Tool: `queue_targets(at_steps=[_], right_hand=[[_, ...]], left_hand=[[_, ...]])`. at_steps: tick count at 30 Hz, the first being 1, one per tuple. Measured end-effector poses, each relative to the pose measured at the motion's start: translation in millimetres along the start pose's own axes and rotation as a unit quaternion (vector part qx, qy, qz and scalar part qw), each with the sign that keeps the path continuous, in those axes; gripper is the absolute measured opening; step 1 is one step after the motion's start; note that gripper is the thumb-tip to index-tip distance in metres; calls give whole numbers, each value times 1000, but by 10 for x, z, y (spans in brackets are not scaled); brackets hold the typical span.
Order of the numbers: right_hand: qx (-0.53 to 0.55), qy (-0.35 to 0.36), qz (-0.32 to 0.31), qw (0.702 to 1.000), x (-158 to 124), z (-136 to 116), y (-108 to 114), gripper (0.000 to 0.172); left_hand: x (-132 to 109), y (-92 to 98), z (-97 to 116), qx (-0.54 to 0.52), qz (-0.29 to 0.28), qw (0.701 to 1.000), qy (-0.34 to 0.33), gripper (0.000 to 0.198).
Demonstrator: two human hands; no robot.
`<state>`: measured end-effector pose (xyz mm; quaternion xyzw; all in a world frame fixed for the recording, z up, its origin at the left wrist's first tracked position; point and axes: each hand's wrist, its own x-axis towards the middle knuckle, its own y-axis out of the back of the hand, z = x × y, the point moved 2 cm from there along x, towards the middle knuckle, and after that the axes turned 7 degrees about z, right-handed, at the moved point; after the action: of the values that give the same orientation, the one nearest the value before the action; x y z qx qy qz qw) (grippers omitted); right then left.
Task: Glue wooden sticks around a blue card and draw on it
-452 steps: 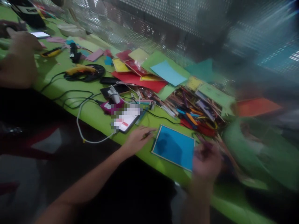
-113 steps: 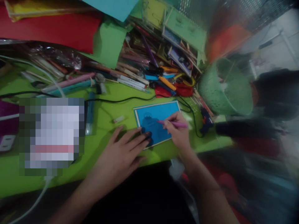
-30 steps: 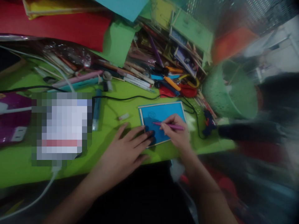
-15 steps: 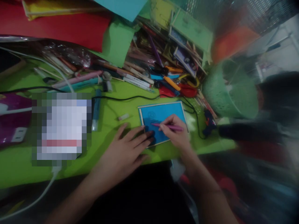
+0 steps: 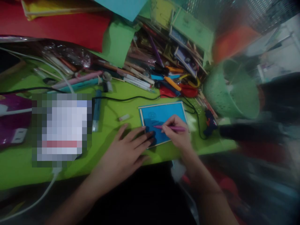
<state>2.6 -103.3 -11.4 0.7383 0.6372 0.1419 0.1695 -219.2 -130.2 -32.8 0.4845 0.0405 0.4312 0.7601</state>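
Note:
A blue card (image 5: 157,113) with a pale border lies near the front edge of the green table (image 5: 110,115). My left hand (image 5: 124,153) lies flat with fingers spread, its fingertips pressing the card's left corner. My right hand (image 5: 177,132) is closed around a pink pen (image 5: 174,127), whose tip rests on the card's middle. A faint drawn outline shows on the card's upper left.
A heap of pens, pencils and scissors (image 5: 150,75) lies behind the card, with red (image 5: 58,25) and green paper (image 5: 117,40) beyond. A green mesh basket (image 5: 231,90) stands right. A black cable (image 5: 131,99) crosses the table. A small eraser (image 5: 123,117) and a phone (image 5: 62,126) lie left.
The right hand has shifted the pen slightly down and right on the card over the last second. The left hand has stayed in place.

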Motion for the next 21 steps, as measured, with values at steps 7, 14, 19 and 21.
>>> queue_targets(at_steps=[7,14,19,21], right_hand=[[36,-8,21,999,-13,38,18,18],[39,6,18,999,-5,25,3,17],[29,8,18,999,8,13,-12,15],[23,5,15,1000,12,7,-19,15]], left_hand=[[-6,-12,-5,-2,3,1000,5,37],[3,4,-4,14,5,1000,-14,37],[-4,-6,6,14,0,1000,11,35],[-7,-15,9,7,4,1000,18,35]])
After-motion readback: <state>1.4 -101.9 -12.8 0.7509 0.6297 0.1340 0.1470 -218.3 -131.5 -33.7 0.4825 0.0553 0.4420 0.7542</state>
